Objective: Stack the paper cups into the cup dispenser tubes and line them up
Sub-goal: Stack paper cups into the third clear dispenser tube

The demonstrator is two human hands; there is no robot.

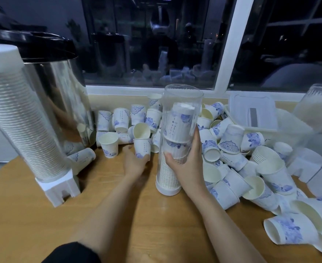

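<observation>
In the head view, your right hand [184, 160] was wrapped around the middle of the clear dispenser tube [183, 97]. The tube stood upright on its white base on the wooden table [147, 224], straight in front of you. A stack of cups [167, 175] filled its lower part, and two printed cups sat looser above, the top one tilted. Your left hand [135, 162], just left of the tube, curled round a small paper cup [142, 148] at the edge of the loose cups [232, 149]. It seemed to be grasping it, though the fingers were partly hidden. A full tube [18, 120] stood far left beside a steel urn [61, 82]. A clear plastic box [251, 114] sat behind the heap on the right.
</observation>
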